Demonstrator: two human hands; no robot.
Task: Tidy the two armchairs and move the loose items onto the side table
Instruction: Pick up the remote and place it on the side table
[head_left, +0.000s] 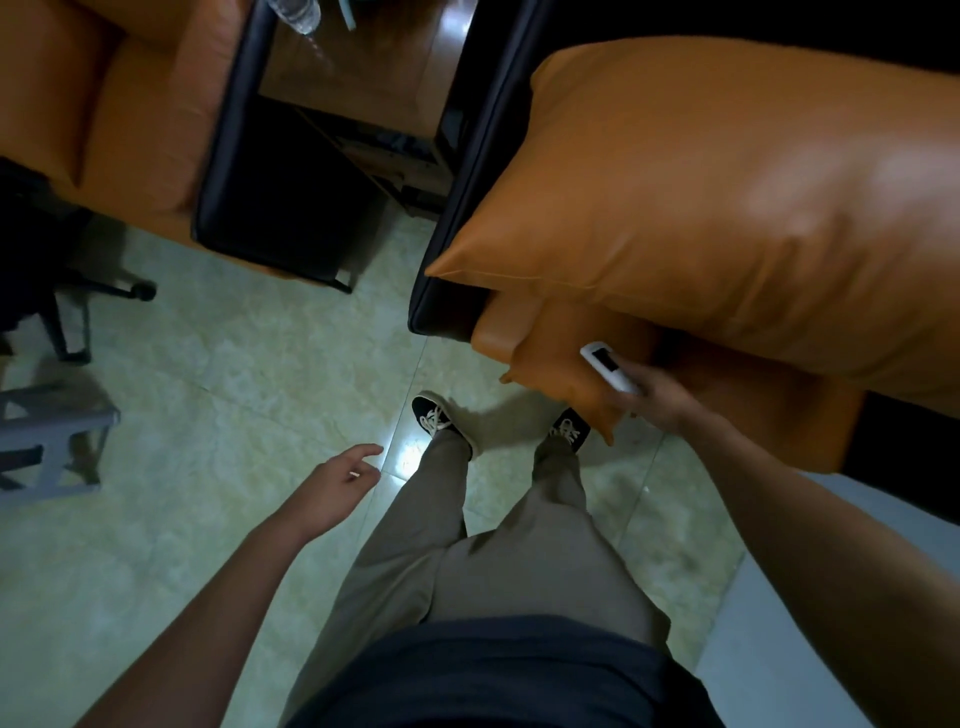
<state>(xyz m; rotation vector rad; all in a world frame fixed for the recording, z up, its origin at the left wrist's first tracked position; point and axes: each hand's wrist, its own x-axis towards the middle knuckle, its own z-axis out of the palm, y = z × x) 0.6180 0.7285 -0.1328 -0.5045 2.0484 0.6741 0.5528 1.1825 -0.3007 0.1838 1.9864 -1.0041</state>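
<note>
Armchairs stand either side of the side table (363, 67): the left armchair (140, 119) at the upper left, the right armchair (545, 332) close in front of the person. A big orange pillow (727, 182) lies across the right armchair, overhanging its seat front. The tiled floor (208, 364) between the chairs and the person's feet is bare and hard.

The right hand (654, 400) is at the front edge of that seat with a white remote (608, 366) in it. The hand is blurred, so the grip is hard to read, but the fingers seem to be wrapped round the remote's near end, leaving the far end free. The left hand (337, 478) hangs loose and apart over the floor, holding nothing. A clear bottle (298, 13) already lies on the side table's far part.

The likely risk is a drop: a hold on one end only could let the remote slip onto the tiles on its way to the table. Setting it down carelessly could also knock the bottle and send it rolling.
</note>
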